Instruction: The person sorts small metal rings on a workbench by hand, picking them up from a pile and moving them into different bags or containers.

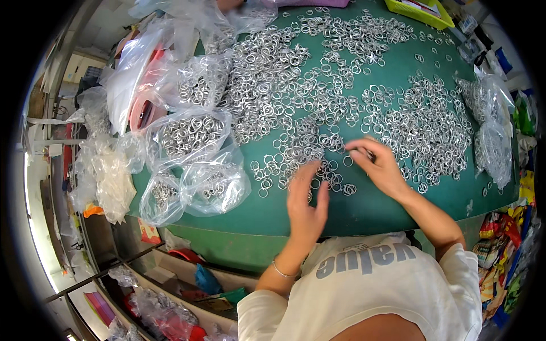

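Observation:
Many silver metal rings [261,79] lie in loose heaps over a green tabletop [273,219]. My left hand [307,207] rests at the near edge of the middle pile [304,139], its slightly blurred fingers stretched over rings and the thumb apart. To its right, my right hand [378,167] has its index finger and thumb drawn together at that pile's right side. A single ring [348,161] shows just below those fingertips; whether they grip it is unclear. Something small and dark shows between the curled fingers. Another broad heap of rings [432,136] spreads beyond my right hand.
Clear plastic bags of rings [193,136] stand along the left side, and another filled bag [492,131] lies at the right edge. A yellow basket [424,12] sits at the far right. Below the table's left side is an open shelf [227,275] with bags. A blurred shape, possibly another person's hand, appears at the top.

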### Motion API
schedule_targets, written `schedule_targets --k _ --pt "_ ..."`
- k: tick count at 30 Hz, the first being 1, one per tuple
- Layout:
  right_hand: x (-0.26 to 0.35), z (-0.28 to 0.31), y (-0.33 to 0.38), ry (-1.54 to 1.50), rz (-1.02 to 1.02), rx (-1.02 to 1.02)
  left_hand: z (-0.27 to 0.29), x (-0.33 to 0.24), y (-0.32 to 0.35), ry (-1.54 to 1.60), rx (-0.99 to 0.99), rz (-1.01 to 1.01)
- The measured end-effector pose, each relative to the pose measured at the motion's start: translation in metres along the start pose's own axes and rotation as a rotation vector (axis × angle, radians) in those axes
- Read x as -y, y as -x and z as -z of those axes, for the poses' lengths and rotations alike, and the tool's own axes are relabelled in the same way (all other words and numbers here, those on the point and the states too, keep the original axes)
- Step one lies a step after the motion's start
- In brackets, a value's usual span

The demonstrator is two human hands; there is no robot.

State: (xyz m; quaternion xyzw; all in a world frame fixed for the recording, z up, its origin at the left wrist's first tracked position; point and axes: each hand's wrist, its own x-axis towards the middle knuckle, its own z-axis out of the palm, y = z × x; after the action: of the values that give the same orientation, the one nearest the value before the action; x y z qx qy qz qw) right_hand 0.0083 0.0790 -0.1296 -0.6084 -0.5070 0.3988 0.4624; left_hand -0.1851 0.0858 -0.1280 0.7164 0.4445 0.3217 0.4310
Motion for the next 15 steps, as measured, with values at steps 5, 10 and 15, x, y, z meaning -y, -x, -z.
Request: schedule_targets --k 5,10,15 --pt "-0.016 -0.033 -0.041 0.657 0.469 -0.013 -0.004 0.016 -0.03 -0.594 -0.086 -0.085" --pt "-0.022 -0.021 -0.043 0.262 0.304 0.017 0.003 0.032 -0.023 -0.496 -0.046 -0.113" --pt "-0.015 0.025 -0.044 -1.197 -0.376 0.269 0.014 0.028 -0.02 -0.48 -0.013 -0.15"
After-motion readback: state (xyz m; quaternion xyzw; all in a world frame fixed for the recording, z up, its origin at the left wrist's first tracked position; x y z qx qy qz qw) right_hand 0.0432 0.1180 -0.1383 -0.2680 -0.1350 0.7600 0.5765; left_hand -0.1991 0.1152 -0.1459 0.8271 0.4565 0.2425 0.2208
